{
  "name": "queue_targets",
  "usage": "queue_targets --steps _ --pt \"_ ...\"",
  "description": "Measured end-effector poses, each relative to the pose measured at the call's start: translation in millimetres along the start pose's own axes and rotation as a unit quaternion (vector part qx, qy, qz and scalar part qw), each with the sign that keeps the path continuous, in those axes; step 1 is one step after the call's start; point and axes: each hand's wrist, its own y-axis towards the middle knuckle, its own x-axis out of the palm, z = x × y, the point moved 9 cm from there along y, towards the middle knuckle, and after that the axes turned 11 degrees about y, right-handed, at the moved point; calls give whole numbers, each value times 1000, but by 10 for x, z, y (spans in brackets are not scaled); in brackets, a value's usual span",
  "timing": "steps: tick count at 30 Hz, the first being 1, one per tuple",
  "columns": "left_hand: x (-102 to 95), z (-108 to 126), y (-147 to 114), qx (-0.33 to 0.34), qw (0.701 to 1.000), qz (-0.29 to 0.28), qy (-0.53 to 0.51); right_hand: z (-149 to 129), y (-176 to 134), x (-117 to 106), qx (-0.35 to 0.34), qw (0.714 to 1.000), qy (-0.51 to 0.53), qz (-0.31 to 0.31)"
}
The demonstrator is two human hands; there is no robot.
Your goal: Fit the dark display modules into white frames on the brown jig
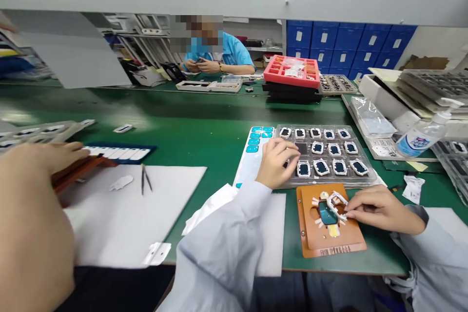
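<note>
My right hand (380, 208), in a grey sleeve, pinches a thin white ring-like frame (337, 198) at its right side. The frame tilts over an orange-brown fixture plate (310, 241). A dark teal part (326, 214) sits in the plate's middle, with white and yellow tabs around it. My left hand (278, 162) is over the left side of a clear plastic tray (370, 175), fingers curled and closed. What its fingertips hold, if anything, is hidden. Rows of white-framed parts with dark centres (321, 167) lie in the tray.
Left of the tray is a white sheet with teal pieces (252, 148). At far left, another person's bare arm (32, 224) reaches to a reddish-brown fixture (78, 175) beside a foam mat (175, 190) with tweezers (145, 179). A pump bottle (420, 139) stands right; a co-worker (234, 53) sits opposite.
</note>
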Motion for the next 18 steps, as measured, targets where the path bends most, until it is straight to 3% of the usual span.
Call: queue_targets --steps 2,4,6,9,12,18 --pt "-29 271 -52 103 994 27 7 14 8 -30 -1 1000 2 3" --pt "-103 444 -126 166 984 57 13 32 27 -75 -8 1000 2 8" --pt "-146 529 -177 184 982 48 -11 58 47 -70 -14 1000 10 -6" --pt "-95 667 -256 226 970 -29 -79 116 66 2 -10 999 37 -37" --pt "-2 749 -321 257 956 -90 -110 134 75 37 -11 997 64 -29" --pt "12 796 -345 261 950 -88 -146 150 82 62 8 999 43 -8"
